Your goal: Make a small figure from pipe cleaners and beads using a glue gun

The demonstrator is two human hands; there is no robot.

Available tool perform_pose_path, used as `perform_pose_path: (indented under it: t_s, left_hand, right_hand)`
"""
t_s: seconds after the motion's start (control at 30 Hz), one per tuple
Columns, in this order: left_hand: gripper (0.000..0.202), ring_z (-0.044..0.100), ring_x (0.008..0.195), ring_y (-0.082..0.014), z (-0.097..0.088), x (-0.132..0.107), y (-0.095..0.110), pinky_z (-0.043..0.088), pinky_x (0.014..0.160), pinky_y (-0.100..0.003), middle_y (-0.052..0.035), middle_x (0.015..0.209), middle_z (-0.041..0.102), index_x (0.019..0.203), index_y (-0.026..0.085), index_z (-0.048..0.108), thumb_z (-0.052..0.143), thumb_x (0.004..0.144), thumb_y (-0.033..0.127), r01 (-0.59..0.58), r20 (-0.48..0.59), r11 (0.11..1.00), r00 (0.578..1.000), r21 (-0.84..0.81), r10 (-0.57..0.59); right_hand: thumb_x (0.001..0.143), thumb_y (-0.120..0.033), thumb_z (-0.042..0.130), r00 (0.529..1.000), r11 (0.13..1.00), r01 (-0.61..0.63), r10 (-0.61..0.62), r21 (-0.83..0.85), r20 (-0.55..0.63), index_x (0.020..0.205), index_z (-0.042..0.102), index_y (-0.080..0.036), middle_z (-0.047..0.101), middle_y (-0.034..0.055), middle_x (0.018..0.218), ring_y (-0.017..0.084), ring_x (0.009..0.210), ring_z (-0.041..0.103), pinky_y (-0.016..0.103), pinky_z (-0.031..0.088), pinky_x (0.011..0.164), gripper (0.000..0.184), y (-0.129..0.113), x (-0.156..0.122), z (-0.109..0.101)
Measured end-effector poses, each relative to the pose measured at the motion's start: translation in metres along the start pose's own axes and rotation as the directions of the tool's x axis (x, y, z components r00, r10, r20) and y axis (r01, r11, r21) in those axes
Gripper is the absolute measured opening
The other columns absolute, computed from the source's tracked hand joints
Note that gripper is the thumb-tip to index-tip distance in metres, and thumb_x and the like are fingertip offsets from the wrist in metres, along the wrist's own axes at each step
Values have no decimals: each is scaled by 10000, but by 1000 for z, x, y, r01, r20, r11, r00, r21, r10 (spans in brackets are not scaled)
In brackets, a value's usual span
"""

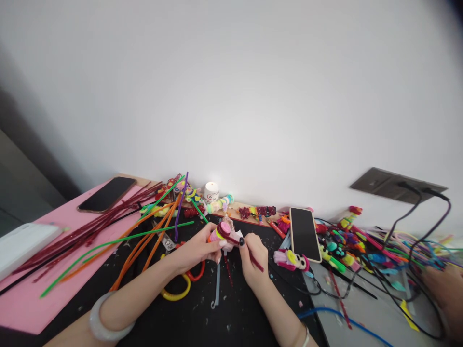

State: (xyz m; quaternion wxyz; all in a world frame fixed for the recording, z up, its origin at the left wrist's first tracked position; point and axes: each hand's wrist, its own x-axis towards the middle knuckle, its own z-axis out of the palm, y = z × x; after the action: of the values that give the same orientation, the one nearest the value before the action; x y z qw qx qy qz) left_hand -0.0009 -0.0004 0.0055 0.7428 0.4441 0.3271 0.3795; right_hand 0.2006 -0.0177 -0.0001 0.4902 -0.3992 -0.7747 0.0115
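In the middle of the head view my left hand [209, 243] grips a small pipe-cleaner figure [221, 232] in pink, yellow and dark red. My right hand [254, 258] is closed, thumb and finger pinching a dark red pipe cleaner [256, 262] that runs from the figure; its loose end sticks out below the hand. Something pale and white lies just behind the figure, partly covered by it. Scissors with a yellow handle [177, 292] and a red handle [197, 273] lie beneath my left forearm. A thin grey stick [217, 284] lies below the hands.
Dark red, orange and green pipe cleaners [117, 239] spread over a pink sheet [29, 308] at left, near a black phone [106, 193]. A white spool [211, 191] stands by the wall. At right are another phone [305, 233], cables [410, 250] and another person's hand [443, 289].
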Motion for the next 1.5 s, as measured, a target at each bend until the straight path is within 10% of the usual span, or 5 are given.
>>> perform_pose_path:
  t_s: [0.63,1.0,1.5]
  left_hand:
    - [725,715,892,-207,-5,10,-9,494,725,-283,-72,1025,794,1115,180,620,1051,598,449,-50,-137,998,989,46,56]
    - [898,661,678,-152,0,6,-3,519,702,-313,24,800,732,1356,185,496,982,712,580,-36,-31,996,999,80,39]
    - [1091,696,842,-193,1,-2,-4,529,854,-382,12,904,700,1613,233,298,899,813,669,-6,64,1000,998,17,5]
  right_hand:
    - [1045,-114,487,999,999,24,-23,32,-25,742,388,-262,477,-54,642,152,564,484,277,352,578,352,-1,2,1]
    - [1067,-115,493,998,998,38,-36,43,-52,747,402,-257,483,-64,636,139,553,491,270,355,574,361,-2,3,1]
    - [1112,-212,500,999,1000,-21,22,21,-43,718,445,-255,514,-50,619,151,546,498,270,376,550,401,6,-3,4]
